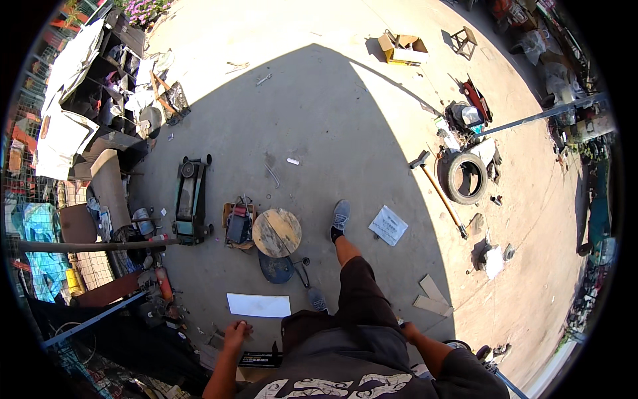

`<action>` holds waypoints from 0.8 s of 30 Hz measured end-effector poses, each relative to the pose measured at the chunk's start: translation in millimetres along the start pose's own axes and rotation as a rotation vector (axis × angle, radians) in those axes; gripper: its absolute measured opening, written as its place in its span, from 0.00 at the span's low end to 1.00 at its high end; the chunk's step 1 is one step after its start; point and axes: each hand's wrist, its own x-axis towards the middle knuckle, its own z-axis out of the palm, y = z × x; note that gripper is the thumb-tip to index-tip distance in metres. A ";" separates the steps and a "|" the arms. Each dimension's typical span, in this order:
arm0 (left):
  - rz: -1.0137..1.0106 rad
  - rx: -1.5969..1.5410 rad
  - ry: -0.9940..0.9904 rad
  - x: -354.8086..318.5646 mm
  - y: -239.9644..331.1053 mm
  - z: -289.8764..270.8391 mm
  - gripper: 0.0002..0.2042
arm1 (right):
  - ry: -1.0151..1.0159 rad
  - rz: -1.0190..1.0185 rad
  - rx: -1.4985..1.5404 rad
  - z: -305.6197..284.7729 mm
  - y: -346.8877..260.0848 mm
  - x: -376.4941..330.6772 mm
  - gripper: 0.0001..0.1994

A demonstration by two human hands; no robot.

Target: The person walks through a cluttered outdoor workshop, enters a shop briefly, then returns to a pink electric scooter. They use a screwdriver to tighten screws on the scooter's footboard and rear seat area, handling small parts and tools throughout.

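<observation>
My left hand (237, 332) is at the lower left with its fingers curled together. Whatever it may hold is too small to make out. Just beyond it a white rectangular sheet (258, 305) lies on the concrete. Beside my right hip, my right hand (409, 330) is closed, with a small pale tip at its fingers that I cannot identify. A dark box with pale print (260, 360) sits between my left forearm and my body. Ahead of my legs stands a round wooden-topped stool (277, 233), with a dark blue round seat (276, 268) partly beneath it.
Left of the stool are an open box of tools (238, 225) and a long-handled floor jack (191, 199). A printed sheet (388, 225) lies right of my foot. Farther right are a sledgehammer (440, 194) and a tyre (466, 178). Clutter lines the left fence.
</observation>
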 end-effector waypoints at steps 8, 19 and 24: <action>-0.322 0.073 -0.179 49.4 69.1 97.6 0.15 | 0.103 -0.144 0.583 -234.3 -213.3 112.2 0.13; 0.079 0.204 -0.128 120.4 426.1 236.8 0.15 | 0.466 -0.404 0.408 -521.2 -459.7 171.6 0.10; 0.297 0.377 -0.121 199.2 525.6 303.6 0.13 | 0.428 -0.230 0.313 -565.1 -505.9 216.0 0.10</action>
